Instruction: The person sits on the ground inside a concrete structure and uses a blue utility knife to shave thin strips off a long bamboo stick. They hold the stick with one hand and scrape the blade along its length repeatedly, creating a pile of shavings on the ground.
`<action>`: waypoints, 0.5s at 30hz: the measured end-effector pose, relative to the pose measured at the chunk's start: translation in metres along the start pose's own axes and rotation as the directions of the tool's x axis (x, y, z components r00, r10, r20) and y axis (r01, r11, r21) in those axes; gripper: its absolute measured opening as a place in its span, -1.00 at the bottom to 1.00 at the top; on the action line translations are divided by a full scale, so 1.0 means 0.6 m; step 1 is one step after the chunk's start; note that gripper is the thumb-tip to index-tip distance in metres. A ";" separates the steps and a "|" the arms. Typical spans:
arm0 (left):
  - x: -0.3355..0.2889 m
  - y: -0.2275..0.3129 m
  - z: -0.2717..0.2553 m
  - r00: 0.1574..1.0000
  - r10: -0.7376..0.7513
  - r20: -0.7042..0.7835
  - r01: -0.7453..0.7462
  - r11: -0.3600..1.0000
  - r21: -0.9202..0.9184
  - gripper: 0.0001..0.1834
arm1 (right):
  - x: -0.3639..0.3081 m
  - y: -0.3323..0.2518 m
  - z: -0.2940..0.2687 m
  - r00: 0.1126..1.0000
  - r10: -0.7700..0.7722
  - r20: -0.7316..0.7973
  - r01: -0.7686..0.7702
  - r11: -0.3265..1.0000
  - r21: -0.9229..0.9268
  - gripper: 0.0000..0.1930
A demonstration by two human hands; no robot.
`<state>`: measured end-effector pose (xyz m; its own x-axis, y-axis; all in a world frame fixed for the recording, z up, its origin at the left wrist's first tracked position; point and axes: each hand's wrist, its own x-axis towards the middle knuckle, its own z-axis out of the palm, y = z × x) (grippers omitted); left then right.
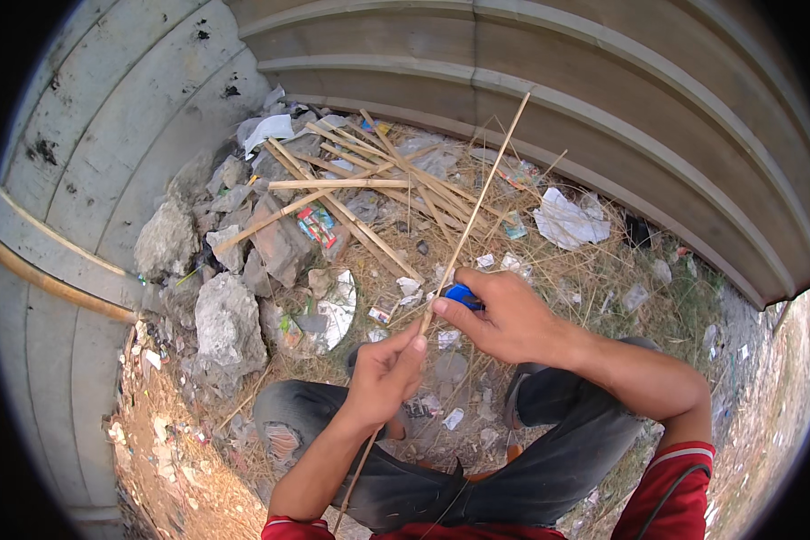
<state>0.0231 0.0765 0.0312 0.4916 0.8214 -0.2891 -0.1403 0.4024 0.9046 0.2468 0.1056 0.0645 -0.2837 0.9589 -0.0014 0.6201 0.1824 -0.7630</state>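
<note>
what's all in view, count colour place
Held strip: one, tan, in both hands
Blue tool: one, blue, right hand
Wooden strips: many, tan, piled ahead
Rocks: several, grey, left
Wrappers: several, multicoloured, around strips
Crumpled sheet: one, white, right
Litter scraps: many, whitish, ground
Dry grass: patches, tan, ground
Ribbed wall: one, brownish, far side
Panelled wall: one, pale grey, left
Poles: two, tan, left wall
Jeans: one pair, dark grey, below
Sleeves: two, red, lower edge
Left hand: one, on held strip
Right hand: one, gripping blue tool

Soft shade fills the middle, sunlit ground (173,463) glares at lower left, and the bent edges seem slightly blurred.
</note>
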 end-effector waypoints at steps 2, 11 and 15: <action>0.002 0.003 0.001 1.000 -0.004 0.008 0.005 1.000 -0.015 -0.50 | -0.002 0.009 0.000 0.999 -0.034 -0.024 0.033 0.998 -0.049 -0.44; 0.002 -0.014 -0.005 0.999 0.029 -0.031 -0.027 0.998 0.052 -0.51 | -0.003 0.006 0.023 0.997 -0.070 -0.023 0.066 0.989 -0.129 -0.44; -0.001 -0.011 -0.001 0.997 0.022 -0.069 -0.017 0.997 0.074 -0.55 | -0.004 0.006 0.033 0.996 -0.065 -0.056 0.058 0.991 -0.118 -0.41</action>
<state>0.0232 0.0734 0.0256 0.4281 0.8558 -0.2903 -0.0842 0.3576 0.9301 0.2352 0.0998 0.0488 -0.2820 0.9557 0.0844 0.6845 0.2621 -0.6803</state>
